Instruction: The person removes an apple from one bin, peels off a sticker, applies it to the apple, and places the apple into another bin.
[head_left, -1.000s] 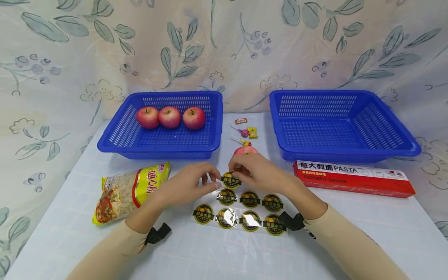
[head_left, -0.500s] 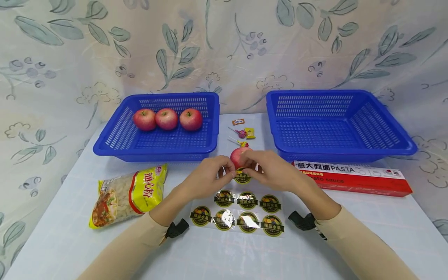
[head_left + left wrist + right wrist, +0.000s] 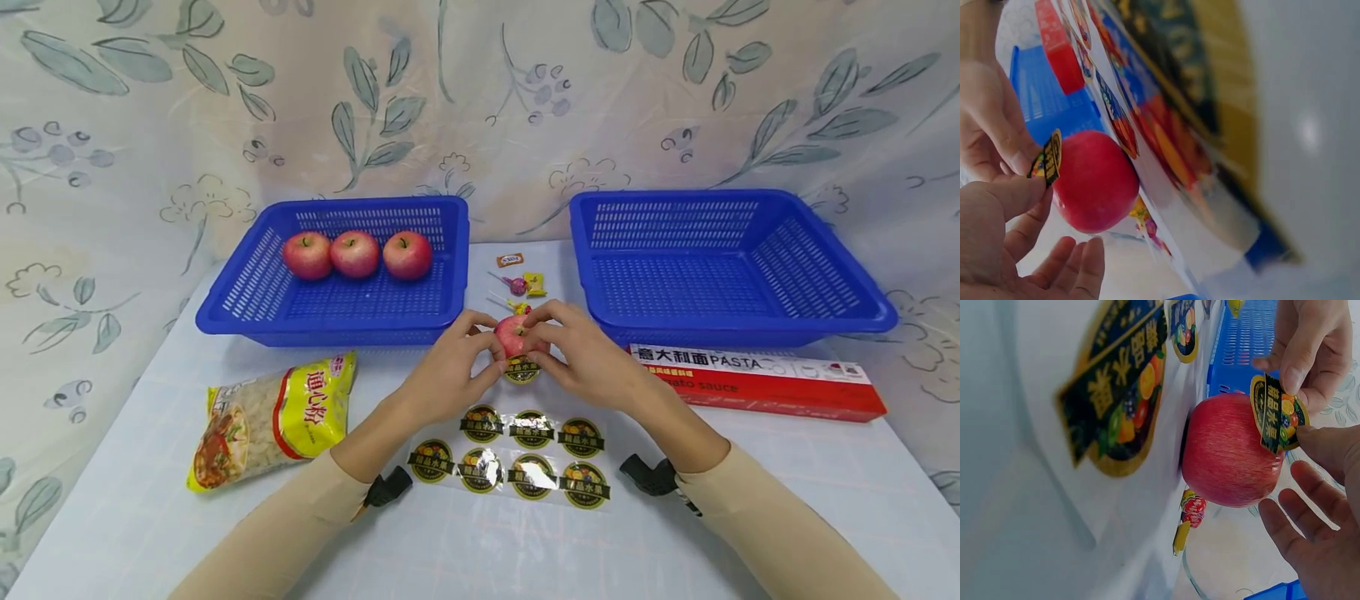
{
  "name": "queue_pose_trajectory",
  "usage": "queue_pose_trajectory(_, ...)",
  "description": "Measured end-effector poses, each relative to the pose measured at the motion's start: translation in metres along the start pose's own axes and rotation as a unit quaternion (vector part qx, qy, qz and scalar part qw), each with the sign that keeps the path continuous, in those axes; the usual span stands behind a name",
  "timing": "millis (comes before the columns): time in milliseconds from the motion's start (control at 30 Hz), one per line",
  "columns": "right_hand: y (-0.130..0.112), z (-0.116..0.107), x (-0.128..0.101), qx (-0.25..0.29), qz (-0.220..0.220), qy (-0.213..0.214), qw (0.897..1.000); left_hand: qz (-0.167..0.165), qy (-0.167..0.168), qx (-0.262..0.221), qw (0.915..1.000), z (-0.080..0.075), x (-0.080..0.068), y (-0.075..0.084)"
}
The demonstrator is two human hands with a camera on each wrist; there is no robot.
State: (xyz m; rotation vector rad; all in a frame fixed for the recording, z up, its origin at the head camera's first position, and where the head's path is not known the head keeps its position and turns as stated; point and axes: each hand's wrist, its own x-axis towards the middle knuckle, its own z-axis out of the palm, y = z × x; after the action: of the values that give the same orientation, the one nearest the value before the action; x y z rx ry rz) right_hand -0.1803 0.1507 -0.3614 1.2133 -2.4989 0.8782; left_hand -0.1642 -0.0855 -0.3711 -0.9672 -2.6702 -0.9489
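Both hands meet over a round black-and-gold sticker (image 3: 1270,409) with fruit pictures, against the side of a red apple (image 3: 507,337). My left hand (image 3: 446,371) pinches one edge between thumb and finger. The opposite edge is pinched by my right hand (image 3: 592,362), whose other fingers reach around the apple in the right wrist view. Upright on the table, the apple (image 3: 1097,181) has the sticker overlapping its near side in both wrist views. Below the hands lies a clear sheet (image 3: 507,451) bearing several matching stickers.
At the back left, a blue basket (image 3: 337,327) holds three apples (image 3: 355,254). Another blue basket (image 3: 720,323) stands back right. A macaroni bag (image 3: 273,421) lies left, a red pasta box (image 3: 765,392) right. Candies (image 3: 517,285) lie behind the apple.
The sticker has moved from near the sheet's top up to the apple. My left hand has come rightward and forward to its edge; the fingers of both hands now flank the apple.
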Motion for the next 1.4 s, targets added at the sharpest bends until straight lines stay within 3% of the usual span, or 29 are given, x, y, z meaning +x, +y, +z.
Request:
queue_pose_trajectory(233,-0.004,0.008,0.003,0.01,0.014,-0.005,1.0,-0.01,0.002,0.004,0.9999,-0.002,-0.004,0.001)
queue_pose_trajectory(367,-0.004,0.005,0.004,0.004,0.036,-0.005,0.999,0.005,0.008,0.001,1.0,-0.002,0.0,0.0)
queue_pose_trajectory(533,-0.002,0.001,0.004,0.002,0.049,-0.018,0.999,-0.005,0.001,0.006,1.0,-0.001,0.005,-0.001)
queue_pose_trajectory(767,0.0,-0.001,0.004,0.008,0.048,-0.036,0.998,-0.001,0.003,0.005,1.0,0.0,0.006,-0.001)
queue_pose_trajectory(1133,0.006,0.005,0.003,0.013,0.057,0.013,0.998,-0.015,0.014,0.022,0.9996,0.003,0.012,0.001)
queue_pose_trajectory(1400,0.009,0.006,0.002,0.029,0.063,0.04,0.997,-0.025,0.028,0.003,0.9993,0.006,0.017,0.0)
